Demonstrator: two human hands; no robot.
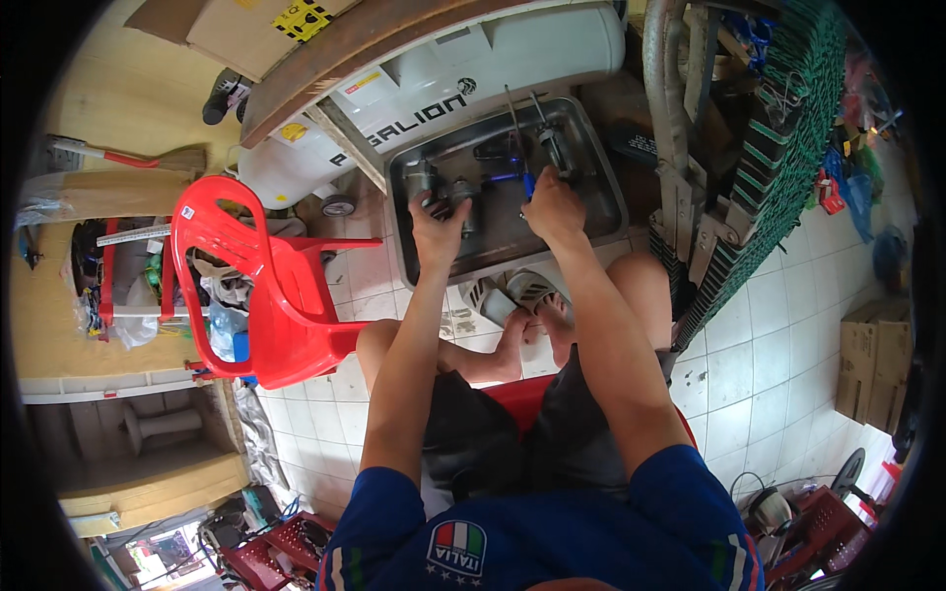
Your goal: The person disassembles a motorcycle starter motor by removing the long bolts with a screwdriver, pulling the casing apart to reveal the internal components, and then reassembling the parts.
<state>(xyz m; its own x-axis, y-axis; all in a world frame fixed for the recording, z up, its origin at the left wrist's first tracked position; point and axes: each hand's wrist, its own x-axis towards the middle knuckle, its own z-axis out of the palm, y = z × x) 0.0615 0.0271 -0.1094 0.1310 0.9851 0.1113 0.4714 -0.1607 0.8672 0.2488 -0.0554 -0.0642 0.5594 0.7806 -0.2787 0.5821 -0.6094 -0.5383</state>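
A shallow dark metal tray (613,212) lies on the floor before me with several metal parts in it. My left hand (437,234) is over the tray's left side, its fingers closed round a small dark part (439,210) that they mostly hide. Close beside it are a grey metal cylinder (422,177) and another cylindrical part (463,192). My right hand (555,211) grips the blue handle of a screwdriver (528,183), its long shaft pointing away from me. Just beyond its fingers lies a metal cylinder with a thin rod (554,146). Small purple and black pieces (501,163) lie mid-tray.
A white compressor tank (552,49) stands behind the tray under a wooden edge (315,69). A red plastic chair (281,315) is at my left. Metal legs and a green mesh rack (759,197) rise at my right. Cardboard boxes (872,360) sit farther right.
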